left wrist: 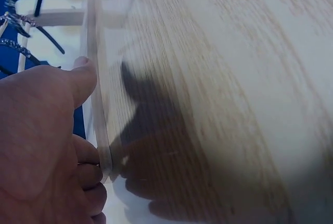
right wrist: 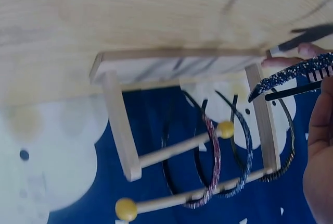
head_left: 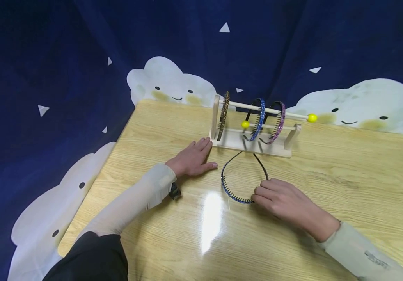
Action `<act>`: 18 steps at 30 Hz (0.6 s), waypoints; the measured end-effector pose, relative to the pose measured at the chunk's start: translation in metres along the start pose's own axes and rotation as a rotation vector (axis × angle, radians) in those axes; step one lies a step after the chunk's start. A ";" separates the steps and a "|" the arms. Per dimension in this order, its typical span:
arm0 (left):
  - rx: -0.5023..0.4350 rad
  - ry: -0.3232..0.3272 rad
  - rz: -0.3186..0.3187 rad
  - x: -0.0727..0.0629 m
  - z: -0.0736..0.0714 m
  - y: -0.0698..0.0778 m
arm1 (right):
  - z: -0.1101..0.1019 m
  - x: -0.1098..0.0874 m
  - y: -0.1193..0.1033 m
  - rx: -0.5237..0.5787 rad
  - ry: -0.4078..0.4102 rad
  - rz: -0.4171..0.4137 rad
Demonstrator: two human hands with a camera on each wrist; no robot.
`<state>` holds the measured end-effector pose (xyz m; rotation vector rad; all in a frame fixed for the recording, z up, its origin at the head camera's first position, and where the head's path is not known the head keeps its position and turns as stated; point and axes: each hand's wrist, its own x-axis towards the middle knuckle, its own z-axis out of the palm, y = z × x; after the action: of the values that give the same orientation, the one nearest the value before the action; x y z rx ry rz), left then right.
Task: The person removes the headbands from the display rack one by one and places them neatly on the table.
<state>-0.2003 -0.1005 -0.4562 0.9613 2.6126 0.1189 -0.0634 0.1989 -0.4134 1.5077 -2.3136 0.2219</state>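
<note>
My right hand (head_left: 280,199) pinches a blue glittery headband (head_left: 238,199) with comb teeth at its curved side; its two ends point toward the rack. In the right wrist view the headband (right wrist: 281,77) passes between thumb and fingers. My left hand (head_left: 194,159) lies palm down with fingers straight, fingertips right at the left end of the wooden rack's base (head_left: 234,143). From the left wrist view, the thumb and fingers (left wrist: 86,81) are alongside that base. On the rack's rods hang a brown-gold headband (head_left: 224,117), a blue headband (head_left: 261,119) and a pink-purple headband (head_left: 280,124).
The rack's long upper rod ends at the right in a yellow ball (head_left: 312,118), and a shorter lower rod ends in another yellow ball (head_left: 245,124). Beneath everything is a light wooden table (head_left: 341,168). Behind hangs a dark blue cloth (head_left: 173,31) with smiling clouds.
</note>
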 end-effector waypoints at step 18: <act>0.003 -0.010 -0.008 0.000 -0.004 0.000 | 0.043 0.005 0.017 0.079 -0.115 0.079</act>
<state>-0.2013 -0.1004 -0.4528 0.9498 2.6081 0.1087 -0.0907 0.1875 -0.4501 1.5045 -2.4843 0.2570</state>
